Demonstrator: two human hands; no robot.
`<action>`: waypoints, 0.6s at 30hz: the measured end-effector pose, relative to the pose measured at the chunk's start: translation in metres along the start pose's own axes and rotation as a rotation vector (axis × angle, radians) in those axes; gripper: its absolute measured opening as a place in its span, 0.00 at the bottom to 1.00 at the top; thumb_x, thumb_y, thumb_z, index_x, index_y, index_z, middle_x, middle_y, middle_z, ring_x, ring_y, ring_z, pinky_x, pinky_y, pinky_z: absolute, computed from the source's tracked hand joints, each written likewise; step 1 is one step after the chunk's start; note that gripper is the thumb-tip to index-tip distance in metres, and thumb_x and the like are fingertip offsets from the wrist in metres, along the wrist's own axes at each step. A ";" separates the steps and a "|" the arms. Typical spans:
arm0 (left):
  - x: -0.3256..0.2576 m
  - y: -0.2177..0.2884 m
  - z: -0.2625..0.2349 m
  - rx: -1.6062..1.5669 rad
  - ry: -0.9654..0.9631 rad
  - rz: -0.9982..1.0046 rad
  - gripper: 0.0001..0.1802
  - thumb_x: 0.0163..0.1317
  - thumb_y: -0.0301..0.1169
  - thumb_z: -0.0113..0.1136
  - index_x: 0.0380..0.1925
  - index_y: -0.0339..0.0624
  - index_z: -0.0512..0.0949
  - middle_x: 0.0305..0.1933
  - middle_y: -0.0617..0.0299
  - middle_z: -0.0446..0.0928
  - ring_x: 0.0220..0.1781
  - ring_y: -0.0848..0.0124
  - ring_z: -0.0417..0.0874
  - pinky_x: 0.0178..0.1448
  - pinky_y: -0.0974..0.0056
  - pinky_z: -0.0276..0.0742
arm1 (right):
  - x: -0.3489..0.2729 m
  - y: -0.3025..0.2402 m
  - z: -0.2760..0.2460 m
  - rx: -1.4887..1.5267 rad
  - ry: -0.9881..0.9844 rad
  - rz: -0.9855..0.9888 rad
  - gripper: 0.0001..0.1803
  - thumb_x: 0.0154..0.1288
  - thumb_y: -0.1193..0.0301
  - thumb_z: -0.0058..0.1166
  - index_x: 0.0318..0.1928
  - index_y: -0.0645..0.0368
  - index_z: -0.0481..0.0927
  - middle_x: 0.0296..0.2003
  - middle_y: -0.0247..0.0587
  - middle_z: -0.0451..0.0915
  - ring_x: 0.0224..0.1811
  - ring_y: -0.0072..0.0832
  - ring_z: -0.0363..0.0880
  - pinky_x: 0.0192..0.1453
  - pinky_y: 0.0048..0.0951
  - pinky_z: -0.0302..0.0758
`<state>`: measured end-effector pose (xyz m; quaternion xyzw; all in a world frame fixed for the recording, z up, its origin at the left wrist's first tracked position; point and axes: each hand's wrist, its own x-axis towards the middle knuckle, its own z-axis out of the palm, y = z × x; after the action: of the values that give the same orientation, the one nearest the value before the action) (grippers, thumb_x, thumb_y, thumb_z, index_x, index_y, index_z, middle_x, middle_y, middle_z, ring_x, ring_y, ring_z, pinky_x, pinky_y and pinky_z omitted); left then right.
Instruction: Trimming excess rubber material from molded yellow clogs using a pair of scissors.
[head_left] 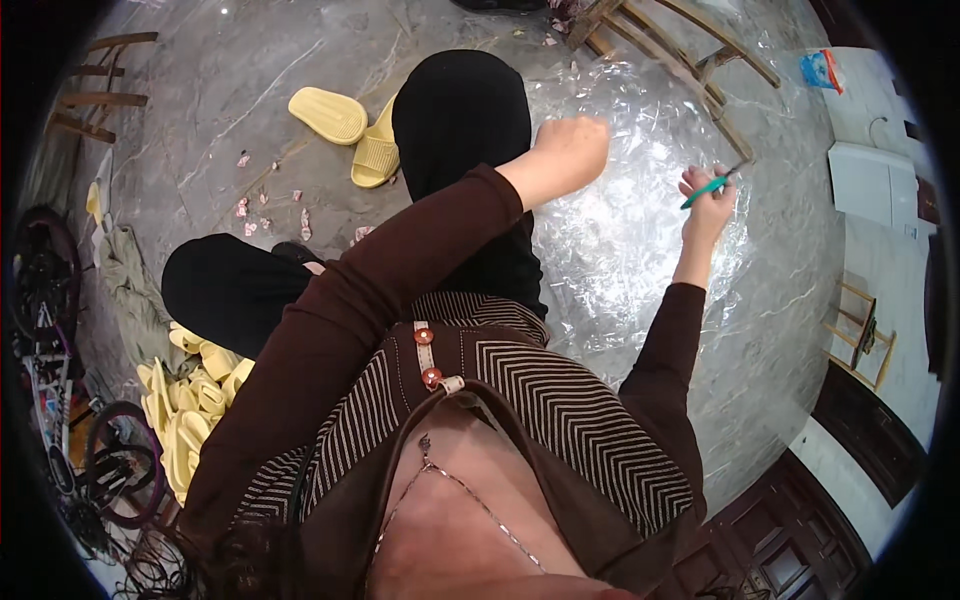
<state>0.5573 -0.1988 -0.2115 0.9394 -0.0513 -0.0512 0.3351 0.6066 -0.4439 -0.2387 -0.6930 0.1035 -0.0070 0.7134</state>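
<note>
My left hand (572, 155) is closed in a fist beside my right knee, above the left part of a shiny clear plastic sheet (630, 240). Whatever its fingers may grip is hidden. On the far side of the sheet, my right hand (708, 210) is wrapped round a slim tool with a green handle (708, 190). A thin dark end of this tool points up and to the right; its exact kind is too small to tell. The crinkled sheet spreads to the right of my legs and reflects the light strongly.
Yellow slippers (328, 115) lie on the grey floor ahead, and more yellow slippers (188, 430) are piled at the left. Small pinkish scraps (242, 207) are scattered about. A wooden stool (715, 95) stands beyond the sheet. Bicycles (120, 465) line the left edge.
</note>
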 end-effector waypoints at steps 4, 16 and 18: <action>0.006 0.006 0.003 -0.076 0.006 -0.046 0.08 0.51 0.27 0.44 0.26 0.34 0.72 0.29 0.44 0.74 0.36 0.49 0.77 0.37 0.51 0.72 | 0.021 0.102 -0.049 -1.133 0.067 -0.502 0.21 0.50 0.73 0.51 0.47 0.59 0.66 0.34 0.51 0.75 0.36 0.41 0.76 0.39 0.35 0.72; 0.025 -0.009 0.008 -0.476 0.552 -0.079 0.13 0.58 0.33 0.42 0.24 0.33 0.68 0.28 0.41 0.70 0.33 0.45 0.72 0.37 0.50 0.66 | -0.049 0.167 -0.036 -1.121 0.126 -0.366 0.19 0.48 0.77 0.52 0.43 0.62 0.65 0.32 0.54 0.75 0.35 0.46 0.75 0.38 0.39 0.69; 0.022 -0.002 0.016 -0.451 0.489 -0.061 0.12 0.58 0.33 0.42 0.24 0.33 0.68 0.28 0.41 0.70 0.33 0.45 0.72 0.38 0.50 0.66 | -0.039 0.134 -0.048 -0.916 0.258 -0.331 0.18 0.50 0.78 0.52 0.42 0.66 0.64 0.34 0.50 0.75 0.34 0.40 0.76 0.38 0.36 0.72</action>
<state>0.5766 -0.2105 -0.2267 0.8272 0.0713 0.1556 0.5351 0.5434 -0.4799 -0.3665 -0.9355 0.0722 -0.1595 0.3070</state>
